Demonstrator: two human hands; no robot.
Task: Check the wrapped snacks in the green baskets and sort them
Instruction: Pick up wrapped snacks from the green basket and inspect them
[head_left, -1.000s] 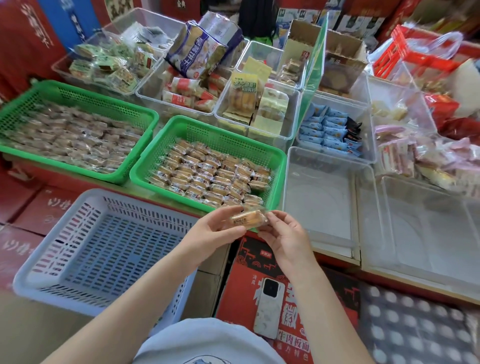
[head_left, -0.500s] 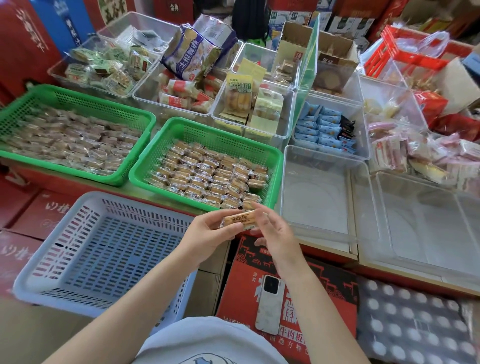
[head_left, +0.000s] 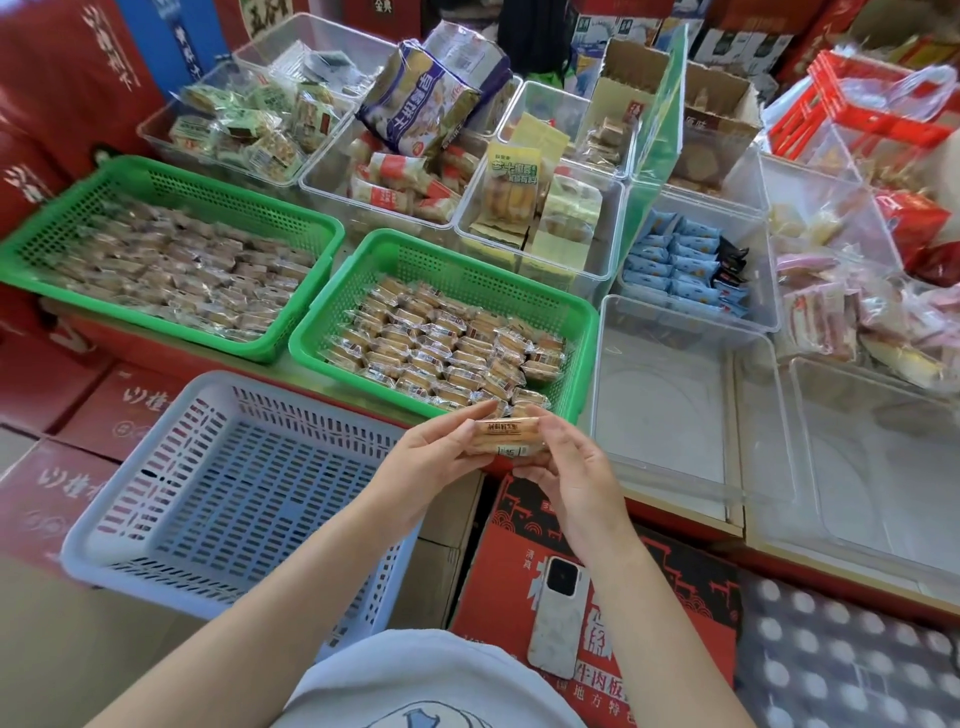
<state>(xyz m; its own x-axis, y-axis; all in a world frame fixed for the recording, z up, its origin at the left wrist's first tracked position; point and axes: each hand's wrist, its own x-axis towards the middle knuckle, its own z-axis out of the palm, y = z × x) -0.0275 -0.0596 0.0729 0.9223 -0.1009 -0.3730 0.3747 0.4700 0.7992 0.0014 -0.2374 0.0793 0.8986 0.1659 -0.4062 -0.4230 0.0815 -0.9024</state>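
Head view: left hand (head_left: 434, 460) and right hand (head_left: 569, 480) pinch one wrapped snack (head_left: 506, 441) by its ends, label upward, probably for inspection, near the green basket (head_left: 363, 249).

Pretty bright, even light overall, looks like soft daylight since shadows are faint and short. The clear plastic bins (head_left: 670, 415) at about 3 o'clock catch milky glare on their walls and floors, and the snack wrappers in the green baskets (head_left: 582, 322) sparkle with little highlights. Wide-angle lens, so straight edges bow out hard toward the corners, worst at 10 and 2 o'clock. Centre is reasonably sharp; the left basket at 9 o'clock is smeared, and the far right at 3 o'clock goes soft.
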